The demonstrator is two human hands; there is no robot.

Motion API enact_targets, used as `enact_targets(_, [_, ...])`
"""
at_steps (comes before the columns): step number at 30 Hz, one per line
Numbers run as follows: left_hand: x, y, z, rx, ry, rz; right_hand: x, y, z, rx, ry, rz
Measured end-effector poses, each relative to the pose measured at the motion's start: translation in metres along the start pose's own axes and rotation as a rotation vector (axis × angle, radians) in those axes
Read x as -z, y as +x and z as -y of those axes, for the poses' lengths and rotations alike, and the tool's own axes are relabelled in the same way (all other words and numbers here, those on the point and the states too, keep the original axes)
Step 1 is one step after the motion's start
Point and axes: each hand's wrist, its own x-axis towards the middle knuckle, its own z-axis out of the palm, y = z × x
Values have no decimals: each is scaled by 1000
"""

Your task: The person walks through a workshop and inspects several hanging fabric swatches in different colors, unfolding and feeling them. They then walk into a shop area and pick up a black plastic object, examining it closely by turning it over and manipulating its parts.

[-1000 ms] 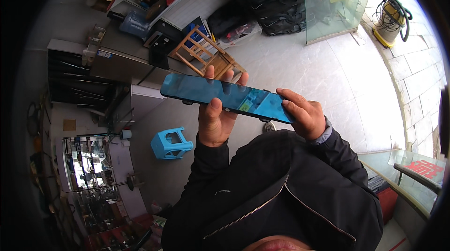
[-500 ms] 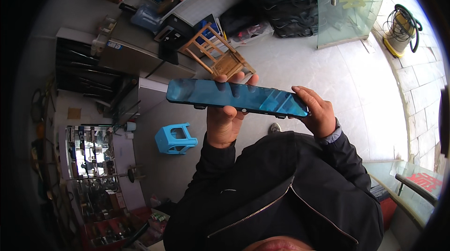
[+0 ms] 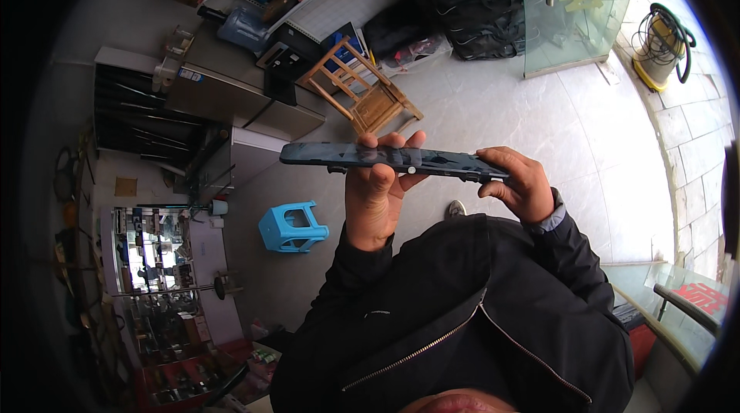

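Note:
A long, narrow rearview mirror (image 3: 324,155) with a glossy dark face hangs in the air before my chest. Small black clips and a pale round button show along its near edge. My left hand (image 3: 370,205) is closed around its middle, thumb on the near side and fingertips curling over the far edge. At the right end, my right hand (image 3: 528,185) pinches it between the thumb below and the fingers on top. The mirror's back is hidden.
A blue plastic stool (image 3: 294,228) stands on the floor to the left. Beyond the mirror are a wooden chair (image 3: 378,104), a metal cabinet (image 3: 223,93) and stacked black bags (image 3: 482,16). A glass door (image 3: 570,35) is at far right, a vacuum cleaner (image 3: 659,50) outside it.
The mirror has tilted, so its face looks thinner and darker and the blue reflection is gone. My right thumb now shows beneath its end. Both hands keep their hold.

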Motion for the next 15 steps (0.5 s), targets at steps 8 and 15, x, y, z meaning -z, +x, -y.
enact_targets(8, [-6, 0, -2, -21, 43, -12, 0, -2, -3, -13, 18, 16])
enact_targets(15, [-6, -1, -3, -27, 71, -6, 1, -2, -3, 7, 48, 41])
